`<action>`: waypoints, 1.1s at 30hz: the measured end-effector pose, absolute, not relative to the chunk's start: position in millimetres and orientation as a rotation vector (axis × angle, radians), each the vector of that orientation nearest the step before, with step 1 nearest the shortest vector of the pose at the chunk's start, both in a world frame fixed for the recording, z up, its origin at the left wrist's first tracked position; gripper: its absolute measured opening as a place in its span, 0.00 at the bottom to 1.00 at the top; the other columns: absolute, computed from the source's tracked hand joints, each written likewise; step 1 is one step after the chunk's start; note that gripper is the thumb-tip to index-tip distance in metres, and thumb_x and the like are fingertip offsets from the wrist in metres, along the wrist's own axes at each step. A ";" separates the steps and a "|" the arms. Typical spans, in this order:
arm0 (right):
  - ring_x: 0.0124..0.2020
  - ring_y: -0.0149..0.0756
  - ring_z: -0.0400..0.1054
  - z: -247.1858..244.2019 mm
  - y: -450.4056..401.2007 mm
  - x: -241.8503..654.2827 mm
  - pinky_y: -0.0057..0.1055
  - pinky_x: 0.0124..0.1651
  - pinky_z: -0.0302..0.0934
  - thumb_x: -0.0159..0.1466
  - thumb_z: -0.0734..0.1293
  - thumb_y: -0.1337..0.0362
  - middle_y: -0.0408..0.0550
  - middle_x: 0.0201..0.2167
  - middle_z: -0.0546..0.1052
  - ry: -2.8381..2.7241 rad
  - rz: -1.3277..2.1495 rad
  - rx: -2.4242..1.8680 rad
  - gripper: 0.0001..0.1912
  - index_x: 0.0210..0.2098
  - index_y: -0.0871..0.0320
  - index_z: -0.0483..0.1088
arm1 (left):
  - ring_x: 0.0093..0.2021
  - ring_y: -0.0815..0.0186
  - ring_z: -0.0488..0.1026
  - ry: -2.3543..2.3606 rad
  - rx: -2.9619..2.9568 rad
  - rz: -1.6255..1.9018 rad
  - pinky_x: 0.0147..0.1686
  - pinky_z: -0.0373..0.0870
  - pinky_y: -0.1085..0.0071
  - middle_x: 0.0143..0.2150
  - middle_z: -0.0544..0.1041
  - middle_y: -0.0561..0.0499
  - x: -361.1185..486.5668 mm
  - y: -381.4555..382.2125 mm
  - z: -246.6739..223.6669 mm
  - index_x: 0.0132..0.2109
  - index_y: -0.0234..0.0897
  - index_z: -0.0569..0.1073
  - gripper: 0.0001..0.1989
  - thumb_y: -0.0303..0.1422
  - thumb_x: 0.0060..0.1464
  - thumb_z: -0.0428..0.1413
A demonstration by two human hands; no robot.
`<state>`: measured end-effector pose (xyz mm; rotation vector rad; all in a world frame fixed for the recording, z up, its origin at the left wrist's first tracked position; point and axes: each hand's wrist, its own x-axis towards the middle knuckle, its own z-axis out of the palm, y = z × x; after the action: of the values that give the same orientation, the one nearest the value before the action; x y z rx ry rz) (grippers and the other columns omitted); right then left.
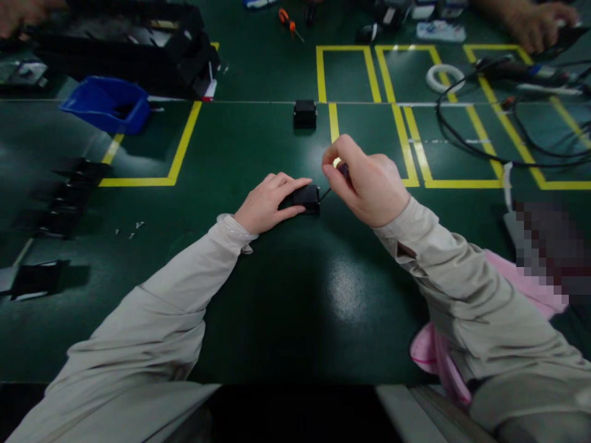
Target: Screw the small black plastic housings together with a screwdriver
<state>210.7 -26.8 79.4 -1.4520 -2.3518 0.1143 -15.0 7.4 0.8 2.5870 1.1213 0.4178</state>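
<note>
My left hand (272, 201) holds a small black box-shaped part (306, 198) down on the green table, fingers on its far side and thumb on its near side. In my right hand (367, 179) is a screwdriver (342, 171), gripped by its dark handle. Its thin shaft slants down to the left and meets the right end of the part, where small metallic bits show. The exact contact of the tip is too small to make out. A second black box-shaped part (305, 114) stands farther back on the table.
Several black parts (69, 197) and tiny screws (136, 229) lie at left, near a blue bin (108, 103). An orange screwdriver (287, 21), a white tape ring (444, 78) and black cables (466, 144) lie farther back. Another person's hand (545, 27) is at upper right.
</note>
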 end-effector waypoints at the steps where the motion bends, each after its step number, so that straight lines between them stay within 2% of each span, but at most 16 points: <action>1: 0.28 0.34 0.69 79.8 -27.1 210.4 0.32 0.36 0.59 0.71 0.51 0.58 0.45 0.30 0.74 -2.346 0.126 -1.455 0.18 0.50 0.59 0.66 | 0.53 0.54 0.65 1.123 2.587 0.417 0.56 0.65 0.56 0.54 0.70 0.44 -15.0 7.4 0.8 0.68 0.43 0.62 0.28 0.44 0.64 0.53; 4: 0.30 0.34 0.70 80.9 -27.5 210.1 0.32 0.38 0.59 0.71 0.51 0.59 0.46 0.32 0.75 -2.340 0.150 -1.441 0.18 0.52 0.59 0.65 | 0.53 0.54 0.66 1.129 2.599 0.422 0.55 0.65 0.57 0.54 0.70 0.43 -15.0 7.0 0.7 0.68 0.42 0.62 0.28 0.44 0.64 0.52; 8: 0.28 0.34 0.69 81.5 -26.9 210.3 0.32 0.37 0.57 0.71 0.52 0.54 0.45 0.29 0.73 -2.361 0.131 -1.462 0.20 0.49 0.59 0.66 | 0.53 0.54 0.66 1.122 2.616 0.428 0.55 0.65 0.57 0.54 0.70 0.43 -14.9 6.7 0.2 0.68 0.42 0.62 0.28 0.44 0.64 0.52; 15: 0.28 0.33 0.68 82.1 -27.2 209.7 0.31 0.36 0.56 0.70 0.52 0.59 0.46 0.32 0.75 -2.346 0.146 -1.450 0.18 0.53 0.59 0.64 | 0.53 0.54 0.66 1.119 2.589 0.415 0.55 0.65 0.56 0.54 0.70 0.43 -15.4 7.7 0.7 0.68 0.44 0.61 0.28 0.45 0.64 0.52; 19: 0.27 0.32 0.67 80.7 -26.7 210.7 0.30 0.35 0.56 0.70 0.53 0.55 0.44 0.28 0.73 -2.357 0.135 -1.420 0.18 0.49 0.59 0.65 | 0.53 0.54 0.66 1.120 2.589 0.406 0.55 0.64 0.56 0.54 0.70 0.43 -15.2 7.4 1.0 0.68 0.43 0.62 0.28 0.45 0.64 0.52; 22: 0.26 0.32 0.66 80.0 -26.7 210.8 0.30 0.35 0.56 0.70 0.53 0.55 0.43 0.26 0.72 -2.346 0.109 -1.439 0.17 0.47 0.58 0.66 | 0.53 0.54 0.65 1.117 2.589 0.412 0.55 0.64 0.57 0.54 0.70 0.43 -14.8 6.8 1.6 0.67 0.42 0.62 0.28 0.45 0.64 0.52; 29: 0.28 0.32 0.68 79.3 -26.7 209.7 0.30 0.35 0.57 0.70 0.51 0.60 0.47 0.32 0.76 -2.328 0.160 -1.430 0.18 0.52 0.59 0.64 | 0.53 0.54 0.66 1.116 2.582 0.399 0.55 0.64 0.57 0.54 0.71 0.42 -14.2 6.4 3.6 0.67 0.40 0.63 0.28 0.43 0.64 0.53; 33: 0.27 0.33 0.68 78.6 -25.7 210.6 0.30 0.35 0.57 0.70 0.53 0.57 0.45 0.28 0.74 -2.345 0.127 -1.418 0.17 0.49 0.59 0.65 | 0.52 0.54 0.66 1.115 2.581 0.405 0.54 0.65 0.57 0.55 0.71 0.42 -14.3 6.6 4.1 0.67 0.41 0.63 0.28 0.43 0.64 0.53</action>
<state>210.6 -25.7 78.6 -1.4180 -2.3453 0.1266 -14.3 6.6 4.1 2.5809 1.1146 0.4054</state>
